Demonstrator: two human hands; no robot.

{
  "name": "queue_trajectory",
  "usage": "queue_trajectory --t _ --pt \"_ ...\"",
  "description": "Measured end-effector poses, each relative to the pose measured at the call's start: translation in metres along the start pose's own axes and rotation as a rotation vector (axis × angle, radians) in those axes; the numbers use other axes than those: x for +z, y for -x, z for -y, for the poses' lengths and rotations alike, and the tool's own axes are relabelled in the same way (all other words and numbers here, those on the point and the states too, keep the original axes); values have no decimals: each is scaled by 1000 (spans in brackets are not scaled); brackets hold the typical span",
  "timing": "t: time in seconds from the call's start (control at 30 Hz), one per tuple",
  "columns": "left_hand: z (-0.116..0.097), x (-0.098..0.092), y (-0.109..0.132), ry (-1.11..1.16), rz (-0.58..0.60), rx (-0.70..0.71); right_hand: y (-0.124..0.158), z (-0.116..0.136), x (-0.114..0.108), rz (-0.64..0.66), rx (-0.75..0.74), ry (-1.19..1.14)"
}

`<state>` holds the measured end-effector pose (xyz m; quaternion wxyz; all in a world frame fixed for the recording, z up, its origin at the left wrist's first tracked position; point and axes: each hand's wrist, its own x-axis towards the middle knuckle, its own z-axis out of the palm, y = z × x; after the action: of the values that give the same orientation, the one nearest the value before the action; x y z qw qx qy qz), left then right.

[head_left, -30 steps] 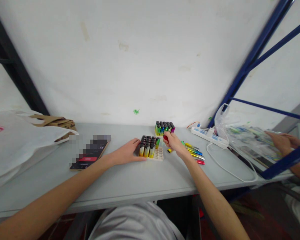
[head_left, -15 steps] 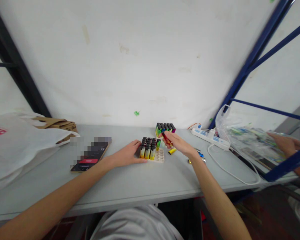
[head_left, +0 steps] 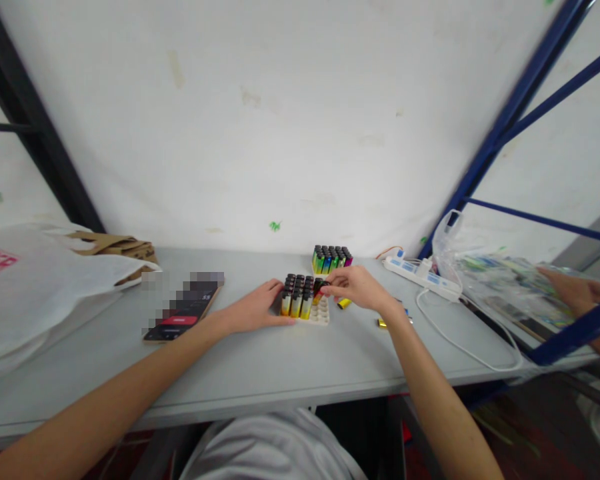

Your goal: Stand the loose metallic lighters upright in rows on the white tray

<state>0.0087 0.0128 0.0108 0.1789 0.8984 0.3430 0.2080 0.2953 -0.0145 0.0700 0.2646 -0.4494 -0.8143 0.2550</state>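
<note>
My left hand (head_left: 255, 309) grips the left side of a white tray (head_left: 321, 317), thumb along its front and fingers behind. Rows of upright lighters (head_left: 295, 305) with black tops and yellow lower ends fill most of that tray. Pinched in my right hand (head_left: 355, 287) is a red-orange lighter (head_left: 318, 294), tilted over the tray's right part, close to the filled rows. Bare round slots show at the tray's front right. A yellow lighter (head_left: 345, 303) lies on the table below my right hand.
Behind stands a second block of colourful lighters (head_left: 332, 259). More loose lighters (head_left: 383, 323) lie partly behind my right wrist. A phone (head_left: 185, 313) and a white plastic bag (head_left: 55, 287) are on the left. A power strip (head_left: 423, 277) with a cable and another person's hand (head_left: 573, 293) are at right.
My right hand has moved the red-orange lighter left and down to the tray's right part. My left hand has stayed at the tray.
</note>
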Motion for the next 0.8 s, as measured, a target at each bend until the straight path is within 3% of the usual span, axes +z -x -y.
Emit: queue_trajectory --t 0.23,0.3,0.37,0.47,0.57,0.63,0.73,0.8 --pt "1 1 0 -9 -3 6 -6 7 7 1 -16 132" --pt "0 1 0 -3 -4 12 -8 7 10 -40 26 218" --pt "0 0 0 7 -5 5 -9 2 10 2 89 272" --pt "0 0 -1 2 3 -6 -4 -13 -2 120 127 241" --pt "1 1 -1 -6 11 -6 5 -35 -19 48 78 310" --pt "2 1 -1 -2 5 2 9 -50 -26 83 34 340" --pt "2 0 0 -3 -3 4 10 -65 -25 134 74 351" --pt "1 0 0 -9 -1 -3 8 -68 -20 81 110 321"
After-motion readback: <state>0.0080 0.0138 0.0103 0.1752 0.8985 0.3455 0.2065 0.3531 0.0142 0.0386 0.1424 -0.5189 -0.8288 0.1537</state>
